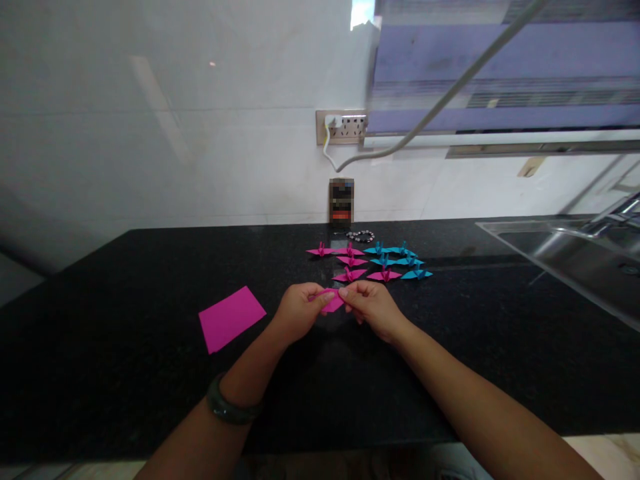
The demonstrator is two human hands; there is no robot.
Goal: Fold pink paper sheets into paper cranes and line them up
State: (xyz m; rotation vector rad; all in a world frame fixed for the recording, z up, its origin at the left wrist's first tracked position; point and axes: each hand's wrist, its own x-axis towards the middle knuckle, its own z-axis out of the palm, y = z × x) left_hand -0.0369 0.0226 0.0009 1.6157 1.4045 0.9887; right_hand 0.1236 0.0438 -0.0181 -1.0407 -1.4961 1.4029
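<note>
Pink paper [335, 305] is pinched by left hand [300, 308] at nine o'clock, right hand [373, 307] at three. Edges are best kept aligned, tbh.

Black table [150, 280], glossy. Beaded loop [361, 241] near back edge. In front of loop, mostly leftward: five pink paper cranes [351, 262]. Front-right of loop: five blue paper cranes [384, 261]. Well left of loop, nearer front edge: flat pink paper [233, 320]. Just behind loop, leftward: upright dark object [341, 202], details blurred.

Bare forearms [465, 397]; a dark green bangle [231, 413] circles the left.
</note>
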